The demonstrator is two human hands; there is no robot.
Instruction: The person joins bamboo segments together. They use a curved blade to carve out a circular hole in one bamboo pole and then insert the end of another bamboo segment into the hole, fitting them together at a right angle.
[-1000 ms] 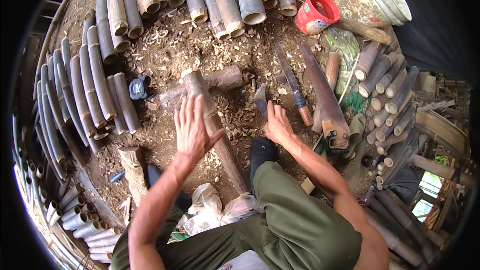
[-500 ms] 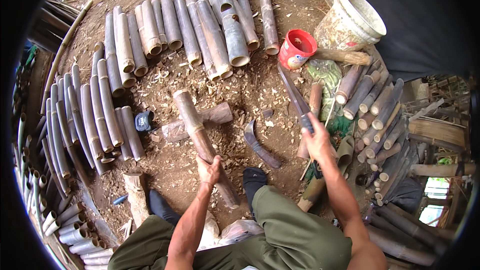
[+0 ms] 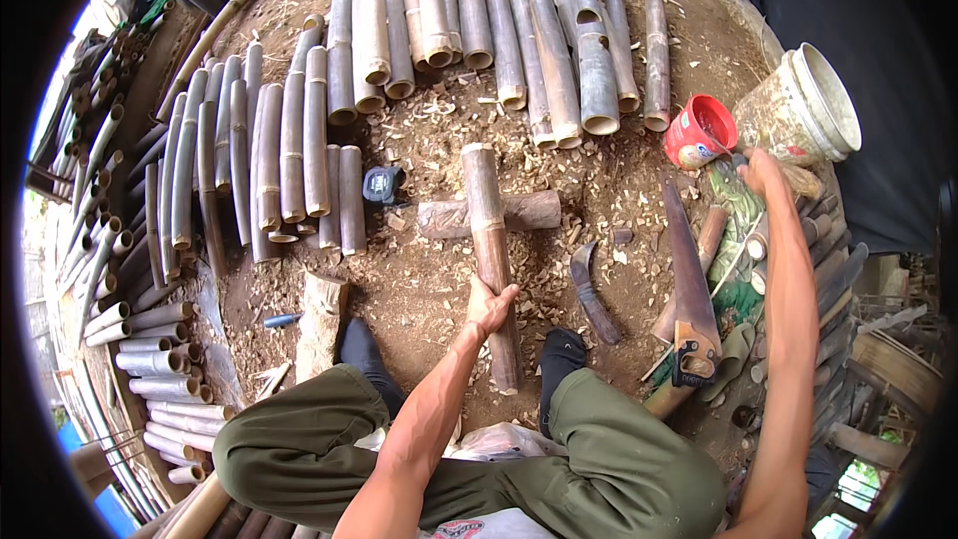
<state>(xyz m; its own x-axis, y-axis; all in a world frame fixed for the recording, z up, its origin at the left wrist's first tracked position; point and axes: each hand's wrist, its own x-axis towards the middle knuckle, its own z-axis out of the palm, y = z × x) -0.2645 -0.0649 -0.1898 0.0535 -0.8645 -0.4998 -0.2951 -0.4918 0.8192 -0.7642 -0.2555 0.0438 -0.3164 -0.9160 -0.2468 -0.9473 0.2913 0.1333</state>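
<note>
left hand (image 3: 491,304) was clenched around the bamboo section (image 3: 489,240), fingers wrapped over its lower third; the section lay on the dirt floor (image 3: 419,289) between the person's knees, long axis running straight away from the body, far end propped across a short log (image 3: 534,212) that sat crosswise under it; so near end down by the black sock (image 3: 561,351), far end raised a little toward the rows of cut bamboo tubes (image 3: 479,20)

right hand (image 3: 763,172) was stretched well out to the person's right, up by the white bucket (image 3: 813,105) and the red cup (image 3: 701,132); fingers looked curled on something at the bucket's foot, but what it gripped, cannot tell, too small and partly hidden

key relation: the section sat directly under the left hand and well apart from the right; the right arm crossed above the handsaw (image 3: 689,289), whose blade ran roughly parallel to the section, handle toward the person; curved knife (image 3: 591,289) lay between section and saw, just beside the section, nearer the left hand than the right; tape measure (image 3: 382,185) lay just left of the log

left was clearly the nearer hand to the section; right would have had to swing back inward across the saw to reach it
</note>
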